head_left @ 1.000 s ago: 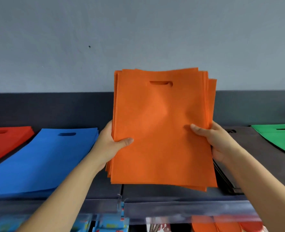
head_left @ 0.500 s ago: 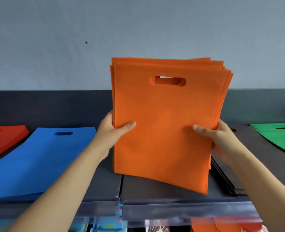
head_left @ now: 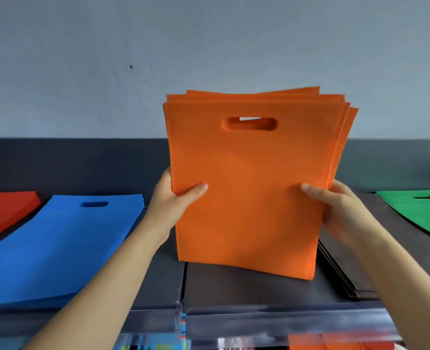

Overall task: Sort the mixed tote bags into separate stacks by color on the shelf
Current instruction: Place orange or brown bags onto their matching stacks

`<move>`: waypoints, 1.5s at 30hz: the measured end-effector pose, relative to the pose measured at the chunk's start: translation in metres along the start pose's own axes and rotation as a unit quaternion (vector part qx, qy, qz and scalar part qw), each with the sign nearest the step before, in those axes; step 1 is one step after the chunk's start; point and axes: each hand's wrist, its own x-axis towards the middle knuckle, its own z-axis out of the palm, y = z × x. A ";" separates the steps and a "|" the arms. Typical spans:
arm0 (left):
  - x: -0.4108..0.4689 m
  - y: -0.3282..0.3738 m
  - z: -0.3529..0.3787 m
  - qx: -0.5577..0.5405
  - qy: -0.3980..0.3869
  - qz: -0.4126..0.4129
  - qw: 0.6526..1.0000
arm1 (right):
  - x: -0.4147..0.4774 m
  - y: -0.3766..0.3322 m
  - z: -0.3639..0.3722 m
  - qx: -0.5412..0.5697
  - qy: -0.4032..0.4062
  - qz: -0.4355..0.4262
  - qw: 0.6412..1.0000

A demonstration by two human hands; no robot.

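A stack of orange tote bags [head_left: 249, 198] stands upright on the dark shelf [head_left: 246, 286], handle cut-out at the top, bottom edge touching or just above the shelf. My left hand [head_left: 172, 200] grips its left edge, thumb on the front. My right hand [head_left: 335, 210] grips the right edge the same way. The bags' top edges fan out slightly to the right. On the shelf lie a blue stack [head_left: 57, 246] to the left, a red stack [head_left: 4, 210] at far left, a black stack [head_left: 345, 269] right of centre and a green stack [head_left: 423, 210] at far right.
A clear plastic lip [head_left: 259, 322] runs along the shelf's front edge. Below it show coloured goods, blue at the left and orange at the right. A grey wall [head_left: 209, 59] rises behind the shelf.
The orange stack has been tipped from tilted toward me to upright and lowered, so its bottom edge now meets the shelf. Both hands kept their hold on its sides.
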 end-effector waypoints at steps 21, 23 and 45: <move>0.005 0.023 0.000 -0.026 0.004 -0.008 1.000 | 0.004 -0.015 0.020 -0.017 0.014 0.017 1.000; 0.004 0.018 -0.002 -0.019 0.013 -0.021 1.000 | 0.001 -0.010 0.017 -0.012 0.020 0.037 0.999; 0.029 0.013 0.002 0.030 -0.025 -0.297 0.954 | 0.057 -0.013 0.032 -0.245 0.112 0.210 0.940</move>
